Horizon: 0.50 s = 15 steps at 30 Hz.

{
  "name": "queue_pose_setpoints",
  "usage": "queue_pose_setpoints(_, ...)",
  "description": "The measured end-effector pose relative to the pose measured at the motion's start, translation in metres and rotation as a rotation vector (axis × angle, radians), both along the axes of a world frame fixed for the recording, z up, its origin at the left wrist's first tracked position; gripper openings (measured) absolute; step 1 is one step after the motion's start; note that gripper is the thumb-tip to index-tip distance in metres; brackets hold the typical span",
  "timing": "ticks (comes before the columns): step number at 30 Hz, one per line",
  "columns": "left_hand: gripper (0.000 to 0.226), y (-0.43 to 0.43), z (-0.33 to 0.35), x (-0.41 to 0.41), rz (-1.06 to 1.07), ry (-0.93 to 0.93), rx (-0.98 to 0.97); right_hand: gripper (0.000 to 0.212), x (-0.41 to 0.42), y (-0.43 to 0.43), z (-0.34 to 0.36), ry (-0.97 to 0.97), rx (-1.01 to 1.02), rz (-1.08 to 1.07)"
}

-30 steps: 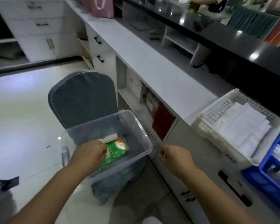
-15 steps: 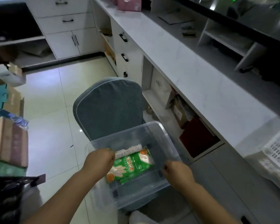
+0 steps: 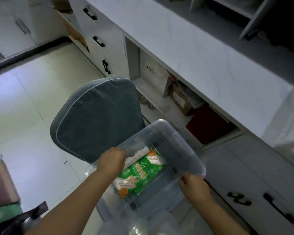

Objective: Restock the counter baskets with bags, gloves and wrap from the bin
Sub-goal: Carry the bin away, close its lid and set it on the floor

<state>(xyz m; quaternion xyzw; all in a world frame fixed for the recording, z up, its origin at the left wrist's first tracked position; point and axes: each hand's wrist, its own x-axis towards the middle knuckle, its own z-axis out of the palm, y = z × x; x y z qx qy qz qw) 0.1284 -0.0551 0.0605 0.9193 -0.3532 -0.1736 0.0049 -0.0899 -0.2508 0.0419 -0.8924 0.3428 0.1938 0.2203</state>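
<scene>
A clear plastic bin sits on a grey padded chair beside the counter. Inside it lie a green packet of gloves printed with hand shapes and a white roll of wrap along the far-left wall. My left hand is inside the bin with its fingers closed around the near end of the white roll. My right hand grips the bin's near right rim. The counter baskets are out of view.
The white counter runs along the right, with open shelves of boxes and bags below and drawers with black handles. Pale tiled floor lies to the left. Stacked goods stand at the left edge.
The view has swung left and down, so the counter baskets left the frame. My right hand moved onto the bin's rim. My left hand shifted from the green packet to the white roll.
</scene>
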Motion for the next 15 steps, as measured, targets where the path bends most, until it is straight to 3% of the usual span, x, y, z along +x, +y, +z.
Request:
queue_pose_setpoints(5, 0.023, -0.007, -0.034, 0.039, -0.131, 0.092, 0.029, 0.017, -0.018, 0.04, -0.02, 0.133, 0.031, -0.287)
queue_pose_setpoints(9, 0.033, -0.012, -0.056, 0.065, -0.299, 0.089, 0.061, 0.019, -0.024, 0.081, -0.031, 0.063, 0.059, -0.718)
queue_pose_setpoints(15, 0.047, -0.023, -0.074, 0.084, -0.23, 0.276, 0.097, 0.028, -0.007, 0.119, -0.06, 0.039, 0.197, -1.037)
